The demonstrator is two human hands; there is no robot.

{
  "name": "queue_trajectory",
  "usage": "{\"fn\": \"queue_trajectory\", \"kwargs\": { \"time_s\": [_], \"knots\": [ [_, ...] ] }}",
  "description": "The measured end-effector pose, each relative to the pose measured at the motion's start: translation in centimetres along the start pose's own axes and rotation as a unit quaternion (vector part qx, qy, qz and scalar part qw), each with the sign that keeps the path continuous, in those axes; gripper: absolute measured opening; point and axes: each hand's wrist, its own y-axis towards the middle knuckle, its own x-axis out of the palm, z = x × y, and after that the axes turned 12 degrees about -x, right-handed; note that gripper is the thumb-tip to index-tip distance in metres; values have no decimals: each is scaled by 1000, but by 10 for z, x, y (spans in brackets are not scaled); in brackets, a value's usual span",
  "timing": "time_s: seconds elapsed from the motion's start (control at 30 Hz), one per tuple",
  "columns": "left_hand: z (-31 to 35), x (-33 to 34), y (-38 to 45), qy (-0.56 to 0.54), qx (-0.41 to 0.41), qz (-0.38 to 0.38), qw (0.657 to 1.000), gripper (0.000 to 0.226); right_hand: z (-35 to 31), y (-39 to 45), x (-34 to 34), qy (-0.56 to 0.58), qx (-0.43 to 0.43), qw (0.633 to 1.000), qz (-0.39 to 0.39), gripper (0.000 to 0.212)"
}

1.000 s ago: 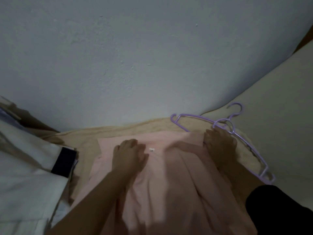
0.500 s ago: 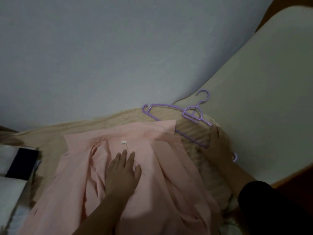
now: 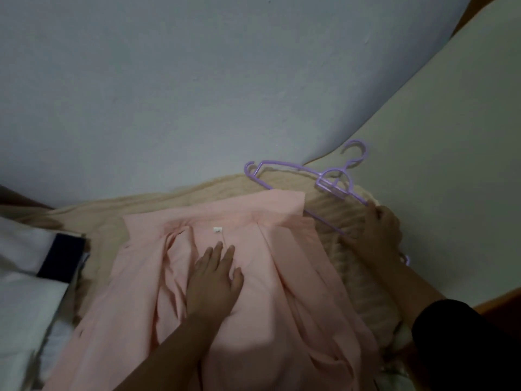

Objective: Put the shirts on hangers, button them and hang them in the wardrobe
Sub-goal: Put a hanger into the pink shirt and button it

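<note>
A pink shirt (image 3: 253, 320) lies spread open on a beige knitted cloth (image 3: 338, 210), collar toward the wall, with a small white label (image 3: 217, 229) inside the neck. My left hand (image 3: 214, 280) rests flat on the shirt just below the label, fingers straight. A purple plastic hanger (image 3: 324, 179) lies on the beige cloth to the right of the collar. My right hand (image 3: 377, 232) grips the hanger's right arm, fingers curled round it. The hanger's lower bar is partly hidden under the shirt's collar corner.
A pale wall fills the upper view. White cloth with a dark navy patch (image 3: 60, 258) lies at the left. A cream panel (image 3: 451, 165) slants up at the right, with a brown wooden edge (image 3: 501, 300) below it.
The shirt's front has been opened out. My left hand moved from the collar down to the inside back. My right hand shifted right along the hanger and closed on its arm.
</note>
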Motion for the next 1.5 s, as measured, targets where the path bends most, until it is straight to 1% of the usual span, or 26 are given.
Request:
{"fn": "queue_trajectory", "kwargs": {
  "time_s": [0.13,0.17,0.23,0.3,0.37,0.43,0.5,0.57,0.67,0.7,0.73,0.77,0.83,0.9,0.93,0.97,1.0,1.03,1.07,1.13,1.17,1.2,1.23,1.33,1.43,1.5],
  "knots": [
    [-2,-6,2,-6,23,-22,999,61,-7,-1,-5,59,-21,998,30,105],
    [-2,-9,2,-20,25,-31,999,66,-9,0,-4,76,-38,996,35,108],
    [-6,-19,0,-89,34,-37,995,72,-18,-1,-4,108,-72,991,35,113],
    [-12,-34,-8,-153,50,18,987,61,-30,-3,-10,135,-94,986,9,117],
    [-26,-48,-15,-173,62,103,978,49,-43,-2,-19,147,-102,983,-35,119],
    [-44,-59,-16,-205,-8,158,966,51,-55,-4,-27,135,-116,980,-87,115],
    [-63,-67,-11,-221,-113,177,952,60,-63,-7,-31,103,-148,975,-126,119],
    [-75,-75,-4,-221,-204,155,941,69,-68,-9,-28,53,-186,969,-157,128],
    [-76,-92,3,-225,-346,58,909,69,-72,-11,-23,2,-206,958,-199,129],
    [-78,-93,8,-232,-374,22,898,71,-74,-12,-24,-4,-206,956,-207,128],
    [-81,-95,11,-222,-367,-23,903,70,-76,-14,-25,-10,-209,955,-210,127],
    [-84,-95,15,-217,-338,-54,914,66,-78,-15,-27,-18,-216,953,-211,126],
    [-88,-102,23,-200,-286,-95,932,58,-82,-18,-31,-26,-226,950,-213,120],
    [-93,-105,35,-216,-284,-111,928,52,-86,-20,-34,-25,-222,951,-212,114],
    [-91,-110,36,-197,-274,-135,932,49,-88,-21,-36,-24,-217,952,-215,114],
    [-93,-111,37,-205,-270,-165,926,50,-89,-22,-37,-21,-213,952,-220,114],
    [-98,-108,42,-232,-257,-180,921,56,-91,-23,-38,-17,-209,951,-227,114],
    [-98,-109,42,-279,-262,-180,906,63,-92,-23,-38,-15,-206,950,-233,114],
    [-100,-110,43,-291,-265,-162,905,64,-93,-24,-39,-17,-205,950,-236,115],
    [-102,-107,44,-306,-268,-136,903,59,-95,-23,-40,-31,-208,948,-239,113],
    [-98,-116,39,-303,-253,-141,908,58,-97,-24,-40,-36,-210,948,-238,110],
    [-91,-122,36,-329,-236,-145,902,57,-99,-24,-41,-38,-210,948,-238,107],
    [-88,-127,33,-347,-238,-166,892,55,-101,-25,-43,-40,-209,948,-238,106],
    [-82,-141,32,-392,-273,-159,864,52,-111,-28,-46,-57,-212,948,-231,106],
    [-84,-155,33,-506,-322,-189,777,53,-120,-33,-50,-72,-217,948,-222,108],
    [-82,-167,30,-540,-319,-217,748,42,-125,-36,-54,-75,-220,947,-220,108]
  ]
}}
